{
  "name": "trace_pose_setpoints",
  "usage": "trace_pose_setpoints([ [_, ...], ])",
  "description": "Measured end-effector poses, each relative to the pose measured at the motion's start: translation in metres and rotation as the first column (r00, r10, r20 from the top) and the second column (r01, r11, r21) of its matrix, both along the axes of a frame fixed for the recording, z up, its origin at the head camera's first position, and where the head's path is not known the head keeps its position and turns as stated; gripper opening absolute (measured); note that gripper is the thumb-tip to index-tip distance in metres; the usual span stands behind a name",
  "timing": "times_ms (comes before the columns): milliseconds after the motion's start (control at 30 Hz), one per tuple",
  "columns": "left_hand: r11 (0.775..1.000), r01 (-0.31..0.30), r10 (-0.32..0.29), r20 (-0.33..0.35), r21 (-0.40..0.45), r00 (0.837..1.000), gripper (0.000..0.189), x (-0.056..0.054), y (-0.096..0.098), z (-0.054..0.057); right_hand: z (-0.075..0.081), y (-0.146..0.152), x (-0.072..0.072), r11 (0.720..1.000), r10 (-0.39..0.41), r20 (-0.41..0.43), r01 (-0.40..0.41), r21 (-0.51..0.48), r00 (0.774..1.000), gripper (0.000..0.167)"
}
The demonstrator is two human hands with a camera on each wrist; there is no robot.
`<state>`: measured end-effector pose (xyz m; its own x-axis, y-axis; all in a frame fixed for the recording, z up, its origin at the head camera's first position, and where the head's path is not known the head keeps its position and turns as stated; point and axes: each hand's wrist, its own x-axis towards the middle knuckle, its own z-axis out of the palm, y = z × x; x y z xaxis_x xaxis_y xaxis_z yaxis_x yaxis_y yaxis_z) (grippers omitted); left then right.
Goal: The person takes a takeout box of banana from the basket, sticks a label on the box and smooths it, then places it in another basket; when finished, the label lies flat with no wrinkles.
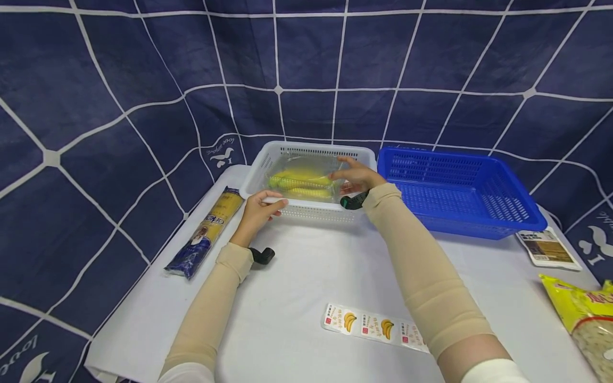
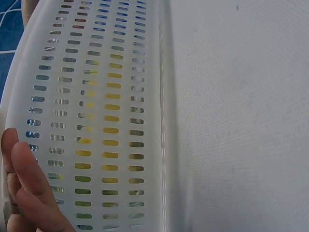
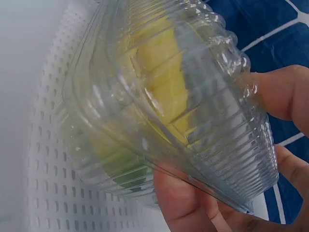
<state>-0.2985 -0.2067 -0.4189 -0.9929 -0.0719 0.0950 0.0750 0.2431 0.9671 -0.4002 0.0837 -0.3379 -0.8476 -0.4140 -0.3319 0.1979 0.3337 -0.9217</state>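
A clear ribbed plastic container (image 1: 306, 178), its lid on, sits within a white slotted basket (image 1: 306, 204). Long yellow produce (image 1: 299, 181) shows through it, green at one end in the right wrist view. My right hand (image 1: 354, 175) grips the container's right side, with fingers spread on the ribbed lid (image 3: 212, 96) and the thumb (image 3: 181, 198) at the seam. On the basket's front left rim, my left hand (image 1: 261, 213) takes hold with thumb and fingers. The left wrist view has those fingers (image 2: 34, 169) against the slotted wall (image 2: 96, 125).
Right of the white basket stands a blue basket (image 1: 460, 226). A pasta packet (image 1: 208, 231) lies at the left, and a strip of banana stickers (image 1: 373, 325) in front. Toward the right edge are a brown-and-white pouch (image 1: 548, 249) and a yellow bag (image 1: 574, 303). Blue cloth hangs behind.
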Motion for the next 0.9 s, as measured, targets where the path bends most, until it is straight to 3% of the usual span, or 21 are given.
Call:
trace_pose_setpoints([
  [333,1.000,0.004,-0.004,-0.013,-0.008,1.000,0.027,-0.001,-0.001,-0.001,0.007,-0.005,0.007,0.997,-0.075,-0.051,0.076,0.005,0.996,0.085],
  [633,1.000,0.001,-0.001,-0.004,-0.011,1.000,0.026,-0.001,0.000,-0.002,0.009,0.004,0.013,0.989,-0.137,-0.072,0.132,-0.073,0.988,0.082],
  [900,1.000,-0.004,0.004,0.004,-0.005,1.000,0.025,-0.002,0.000,-0.002,0.019,0.020,0.023,0.984,-0.128,-0.103,0.113,-0.136,0.986,0.080],
])
